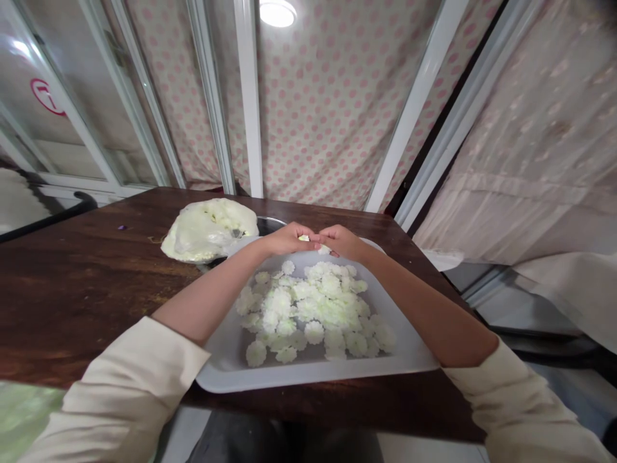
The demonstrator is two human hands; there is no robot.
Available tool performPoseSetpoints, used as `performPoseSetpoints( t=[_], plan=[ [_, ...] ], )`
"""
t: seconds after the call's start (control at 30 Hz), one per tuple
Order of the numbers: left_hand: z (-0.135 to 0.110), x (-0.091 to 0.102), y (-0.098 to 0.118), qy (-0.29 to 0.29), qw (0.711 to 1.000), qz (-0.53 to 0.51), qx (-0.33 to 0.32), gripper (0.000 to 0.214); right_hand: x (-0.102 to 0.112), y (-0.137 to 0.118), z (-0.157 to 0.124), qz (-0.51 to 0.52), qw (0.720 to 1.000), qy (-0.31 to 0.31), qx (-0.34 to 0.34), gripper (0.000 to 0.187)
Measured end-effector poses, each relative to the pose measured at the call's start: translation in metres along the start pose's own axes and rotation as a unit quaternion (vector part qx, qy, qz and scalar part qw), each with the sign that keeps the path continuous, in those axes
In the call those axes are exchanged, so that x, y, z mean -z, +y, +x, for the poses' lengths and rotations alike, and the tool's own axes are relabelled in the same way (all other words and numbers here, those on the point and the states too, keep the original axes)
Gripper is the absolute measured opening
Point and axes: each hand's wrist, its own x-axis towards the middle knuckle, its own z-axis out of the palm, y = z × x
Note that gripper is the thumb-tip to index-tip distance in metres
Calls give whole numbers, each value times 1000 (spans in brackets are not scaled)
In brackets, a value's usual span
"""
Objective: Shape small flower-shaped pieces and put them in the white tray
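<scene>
My left hand (290,238) and my right hand (341,243) meet above the far rim of a translucent white plastic tray (308,372). Both have their fingers closed. A small whitish-yellow flower piece (303,238) shows at the fingers of my left hand. Under the fingertips of my right hand is a white scalloped flower (324,249). Many similar pale green-white flowers (330,302) lie loose and piled in the tray below. My fingers partly cover the pieces they hold, and my forearms reach across the tray's two sides.
A bulging clear plastic bag (212,228) of pale yellow-green pieces rests left of the tray, by a dark round-rimmed container (270,224). The dark wooden table (96,276) carries them. Beyond its far edge are white frames and a pink-dotted curtain (328,109). Pale green material (26,418) shows lower left.
</scene>
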Motion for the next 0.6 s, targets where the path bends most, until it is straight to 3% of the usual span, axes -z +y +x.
performPoseSetpoints(
  t=[0.33,0.6],
  plan=[
    [4,4,-6,1,999,47,-26,17,3,-17,-8,-19,1000,0,-9,41],
    [5,5,-9,-22,999,18,-21,30,8,-12,-8,-209,977,2,-48,50]
  ],
)
